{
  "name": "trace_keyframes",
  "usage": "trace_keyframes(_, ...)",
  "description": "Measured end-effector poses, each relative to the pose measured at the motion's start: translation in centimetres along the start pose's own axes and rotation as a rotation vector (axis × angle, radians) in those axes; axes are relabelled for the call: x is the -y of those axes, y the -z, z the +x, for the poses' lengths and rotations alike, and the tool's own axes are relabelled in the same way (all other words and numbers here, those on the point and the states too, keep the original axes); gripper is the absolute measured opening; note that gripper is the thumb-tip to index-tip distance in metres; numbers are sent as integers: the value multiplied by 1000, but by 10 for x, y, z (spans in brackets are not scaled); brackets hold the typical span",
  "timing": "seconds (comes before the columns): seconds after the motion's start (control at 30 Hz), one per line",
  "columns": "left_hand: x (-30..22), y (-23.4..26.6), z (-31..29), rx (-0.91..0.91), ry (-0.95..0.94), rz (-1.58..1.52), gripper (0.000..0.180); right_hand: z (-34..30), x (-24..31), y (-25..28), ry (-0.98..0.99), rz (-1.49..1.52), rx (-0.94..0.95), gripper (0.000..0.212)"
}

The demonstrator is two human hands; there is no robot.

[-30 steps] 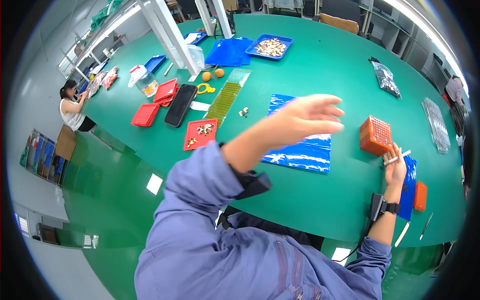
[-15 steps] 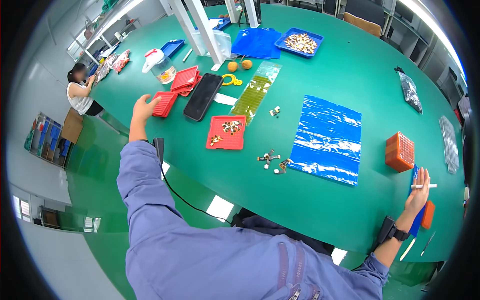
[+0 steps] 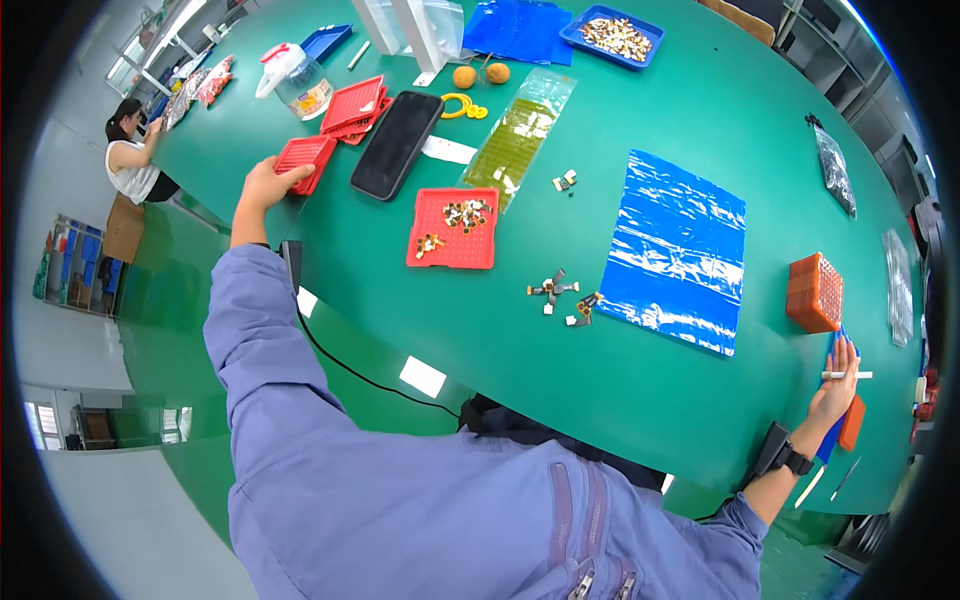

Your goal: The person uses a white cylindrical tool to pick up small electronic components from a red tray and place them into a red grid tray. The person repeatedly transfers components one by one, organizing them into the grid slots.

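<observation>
My left hand [image 3: 264, 190] is at the near left end of a stack of small red trays [image 3: 308, 158], its thumb over the near edge and its other fingers along the left side. At the far right, my right hand [image 3: 834, 388] rests edge-down near the table's edge, with a slim white stick [image 3: 850, 375] held across its fingers. Just beyond that hand stands an orange-red block-shaped stack with a gridded top [image 3: 814, 290]. Between my arms, a red tray [image 3: 470, 250] holds small white, gold and black parts [image 3: 466, 214].
A black phone [image 3: 398, 145] lies beside more red trays [image 3: 352, 104]. A glossy blue sheet [image 3: 678, 255] lies right of loose parts [image 3: 552, 289]. Farther back are a plastic jug [image 3: 300, 88], yellow rings [image 3: 462, 106] and a blue tray [image 3: 648, 48]. Another person [image 3: 132, 155] works far left.
My left hand has come down onto the red tray stack and closed at its edge. The right hand still holds the white stick. The whole view has shifted slightly.
</observation>
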State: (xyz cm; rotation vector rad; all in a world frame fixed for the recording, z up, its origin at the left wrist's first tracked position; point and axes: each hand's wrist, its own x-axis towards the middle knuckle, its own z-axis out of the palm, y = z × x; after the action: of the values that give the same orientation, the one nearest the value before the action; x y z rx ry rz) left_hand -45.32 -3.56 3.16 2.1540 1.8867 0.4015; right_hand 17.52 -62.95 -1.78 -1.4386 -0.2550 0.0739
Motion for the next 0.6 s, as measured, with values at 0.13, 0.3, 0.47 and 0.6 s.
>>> trace_keyframes(0.13, 0, 3, -7, -88, 13, -81, 72, 4, -8, 3, -30, -24, 12, 44)
trace_keyframes(0.3, 8, 4, -3, -206, -73, -190, 72, 4, -8, 4, -67, -22, 8, 42)
trace_keyframes(0.47, 5, 12, -7, -350, -153, -200, 69, 4, -10, 8, -64, -31, 18, 40)
trace_keyframes(0.6, -24, 18, -31, -339, -374, -297, 69, 1, -8, 3, -29, -19, 43, 40)
